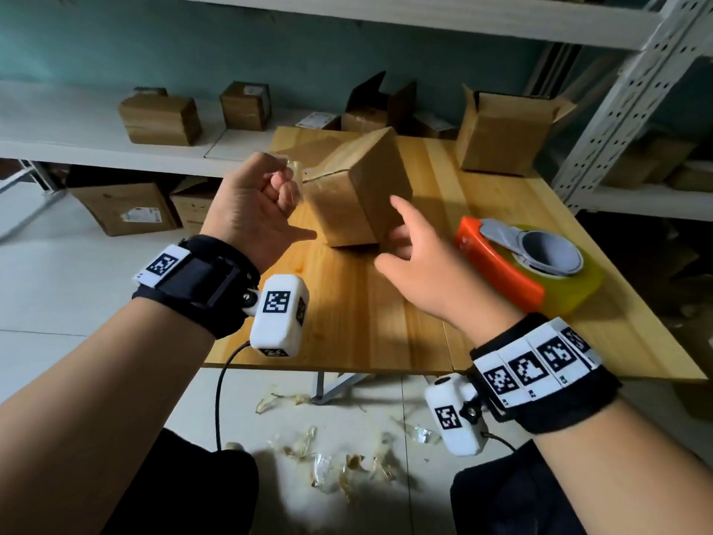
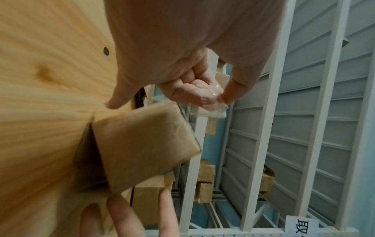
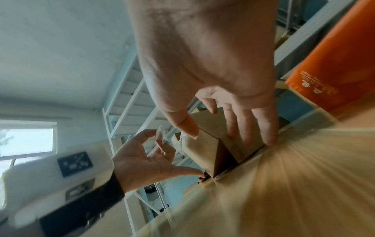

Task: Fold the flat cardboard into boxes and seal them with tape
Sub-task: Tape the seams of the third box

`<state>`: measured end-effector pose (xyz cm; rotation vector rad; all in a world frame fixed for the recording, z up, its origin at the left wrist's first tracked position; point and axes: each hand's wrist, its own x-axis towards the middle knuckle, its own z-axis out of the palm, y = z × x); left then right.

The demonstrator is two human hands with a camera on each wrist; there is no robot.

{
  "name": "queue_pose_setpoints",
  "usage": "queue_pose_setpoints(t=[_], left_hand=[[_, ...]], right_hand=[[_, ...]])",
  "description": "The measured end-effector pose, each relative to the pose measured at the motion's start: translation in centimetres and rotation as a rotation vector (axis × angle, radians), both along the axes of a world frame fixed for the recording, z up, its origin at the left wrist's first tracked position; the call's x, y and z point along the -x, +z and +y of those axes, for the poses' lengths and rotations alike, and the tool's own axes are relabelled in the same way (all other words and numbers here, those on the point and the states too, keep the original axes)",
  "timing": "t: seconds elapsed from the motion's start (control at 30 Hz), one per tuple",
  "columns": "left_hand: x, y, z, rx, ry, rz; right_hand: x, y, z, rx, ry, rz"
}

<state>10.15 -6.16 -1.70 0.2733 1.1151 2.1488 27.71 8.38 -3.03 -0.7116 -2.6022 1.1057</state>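
A small closed cardboard box [image 1: 359,191] stands tilted on one edge on the wooden table [image 1: 366,322]. My left hand [image 1: 283,183] hovers just left of the box and pinches a crumpled piece of clear tape [image 1: 295,169] between thumb and fingers. The left wrist view shows the tape piece [image 2: 211,97] in that pinch above the box [image 2: 146,144]. My right hand [image 1: 397,229] is open at the box's lower right corner. In the right wrist view its spread fingers [image 3: 249,128] lie on the box [image 3: 205,149]. An orange and yellow tape dispenser [image 1: 528,264] lies flat at the right.
An open cardboard box [image 1: 501,137] stands at the table's back right. White shelves [image 1: 58,144] behind hold more boxes [image 1: 160,119]. A perforated metal rack [image 1: 617,110] rises at the right. Tape scraps [image 1: 339,465] litter the floor below the table's near edge.
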Motion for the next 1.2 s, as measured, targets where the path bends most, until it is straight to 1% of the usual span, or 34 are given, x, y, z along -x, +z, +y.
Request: queue_pose_setpoints(t=[0.1, 0.2, 0.3, 0.37, 0.43, 0.5, 0.57, 0.63, 0.7, 0.77, 0.87, 0.97, 1.03, 1.1, 1.17, 1.2], left_hand=[[-0.8, -0.2, 0.6, -0.044, -0.092, 0.054], [-1.6, 0.0, 0.9, -0.042, -0.125, 0.089], [-2.1, 0.4, 1.0, -0.04, -0.063, 0.082], [-2.2, 0.5, 0.9, -0.063, -0.006, 0.03], [-1.9, 0.5, 0.8, -0.085, 0.022, -0.012], [-1.5, 0.5, 0.7, -0.086, 0.038, -0.016], [-1.4, 0.4, 0.6, -0.07, 0.046, -0.001], [-1.1, 0.3, 0.3, -0.058, 0.059, 0.014], [-0.7, 0.4, -0.3, -0.063, 0.08, 0.01], [-0.4, 0.8, -0.7, -0.076, 0.11, -0.017], [0.4, 1.1, -1.1, -0.089, 0.196, -0.034], [2.6, 1.0, -1.4, -0.137, 0.275, -0.135], [4.1, 0.7, -1.5, -0.182, 0.32, -0.205], [5.3, 0.3, -1.3, -0.174, 0.368, -0.228], [5.9, -0.2, -1.2, -0.152, 0.342, -0.223], [5.7, -0.3, -1.0, -0.129, 0.293, -0.223]], right_hand=[[0.2, 0.1, 0.3, 0.195, -0.005, 0.076], [0.2, 0.0, 0.5, 0.251, -0.024, 0.126], [0.0, -0.3, 0.8, 0.199, -0.048, 0.134], [-0.2, -0.5, 1.2, 0.161, -0.063, 0.141], [-0.3, -0.5, 1.4, 0.119, -0.063, 0.146], [-0.2, -0.2, 1.6, 0.057, -0.059, 0.151], [-0.1, 0.6, 1.8, 0.002, -0.056, 0.158], [0.4, 2.2, 1.6, -0.042, -0.035, 0.172], [2.0, 4.1, 0.9, -0.125, 0.007, 0.169], [4.8, 5.6, 0.0, -0.175, 0.044, 0.151], [8.8, 7.1, -1.7, -0.103, 0.072, 0.103], [10.4, 7.0, -2.2, 0.03, 0.103, -0.011], [10.0, 6.3, -1.8, -0.026, 0.109, -0.041], [9.0, 5.5, -1.1, -0.099, 0.075, -0.027], [7.8, 4.6, -0.3, -0.088, 0.064, 0.0], [7.2, 4.2, 0.0, -0.071, 0.063, 0.021]])
